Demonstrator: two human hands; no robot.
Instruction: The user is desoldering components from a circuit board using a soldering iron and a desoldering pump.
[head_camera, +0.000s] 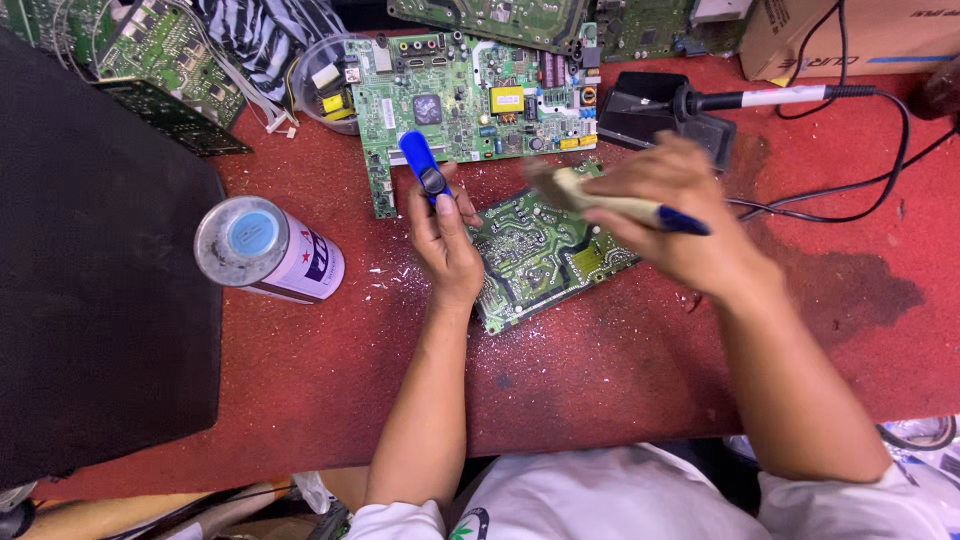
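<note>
Currently the person is working over a small green circuit board (545, 255) lying solder-side up on the red table (620, 370), just below a larger board (470, 100). The left hand (445, 235) is resting at the small board's left edge, fingers curled closed around a blue pen-shaped tool (424, 170) that is pointing up toward the larger board. The right hand (680, 215) is hovering over the small board's upper right corner, closed on a brush (610, 205) with a pale handle and a dark blue end; the bristle end is blurred, so whether it is touching the board cannot be told. White flecks are lying scattered on the table around the board. Risks, as a judgement: the small board is only being steadied at one edge, so a hard brush stroke could be skidding it toward the larger board. A soldering iron (760, 98) is sitting in its stand (665, 120) just beyond the right hand, and its cord (850, 205) is looping near that wrist; a snag could be pulling it loose. A spray can (268, 250) is lying on its side to the left, apart from both hands, and looking free to roll.
</note>
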